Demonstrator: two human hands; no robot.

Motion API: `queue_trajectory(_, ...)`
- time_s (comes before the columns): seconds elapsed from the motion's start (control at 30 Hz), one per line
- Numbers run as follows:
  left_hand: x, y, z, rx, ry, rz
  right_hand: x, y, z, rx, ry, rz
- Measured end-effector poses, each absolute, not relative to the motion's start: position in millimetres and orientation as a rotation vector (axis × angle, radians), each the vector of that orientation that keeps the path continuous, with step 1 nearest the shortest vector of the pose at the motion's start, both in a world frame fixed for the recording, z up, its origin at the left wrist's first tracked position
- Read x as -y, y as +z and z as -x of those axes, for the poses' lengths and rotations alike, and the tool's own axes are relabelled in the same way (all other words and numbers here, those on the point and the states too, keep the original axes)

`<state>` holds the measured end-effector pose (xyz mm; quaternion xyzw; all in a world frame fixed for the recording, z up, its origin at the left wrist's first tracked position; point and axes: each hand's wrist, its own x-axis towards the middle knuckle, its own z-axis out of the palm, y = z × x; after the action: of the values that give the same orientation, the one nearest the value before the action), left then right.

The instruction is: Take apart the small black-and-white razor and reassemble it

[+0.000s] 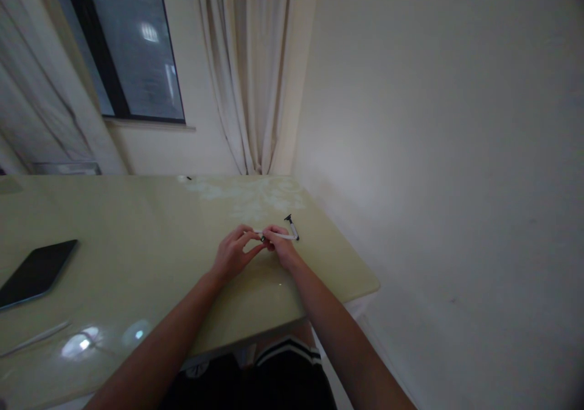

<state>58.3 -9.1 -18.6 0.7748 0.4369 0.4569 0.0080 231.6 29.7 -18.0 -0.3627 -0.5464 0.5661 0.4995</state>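
A thin, jointed white stand-like piece with black joints and a black end (293,226) is held low over the table's right part. My right hand (279,246) is closed around one white section of it, and the bent section reaches out beyond my fingers. At its near-left end my left hand (235,250) pinches a small dark part between thumb and fingers. The two hands meet at the fingertips. My fingers hide some of the piece, and its exact kind is too small to make out.
The glossy pale table (150,233) ends at a rounded right corner beside the wall (433,154). A dark tablet (39,271) lies at the left, with a white cable (36,339) nearer me. A small dark object (188,178) rests at the far edge, below the curtains (249,63).
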Motion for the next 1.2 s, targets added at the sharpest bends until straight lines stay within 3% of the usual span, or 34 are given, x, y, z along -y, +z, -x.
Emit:
queue_trajectory(0.5, 2.1, -15.3, -64.1, -1.132, 1.396, -2.035, -30.2, -23.4, -230.4, 1.467, 1.414, 0.795)
queue_trajectory(0.77, -3.1, -14.2, -54.6, -1.263, 1.556, -1.833, -41.5, -18.3, -234.4, 1.075, 1.319, 0.778)
queue_trajectory(1.2, -1.9, -12.1, -52.5, -1.240, 1.485, -1.501, -36.7, -8.0, -242.5, 1.054, 1.554, 0.632)
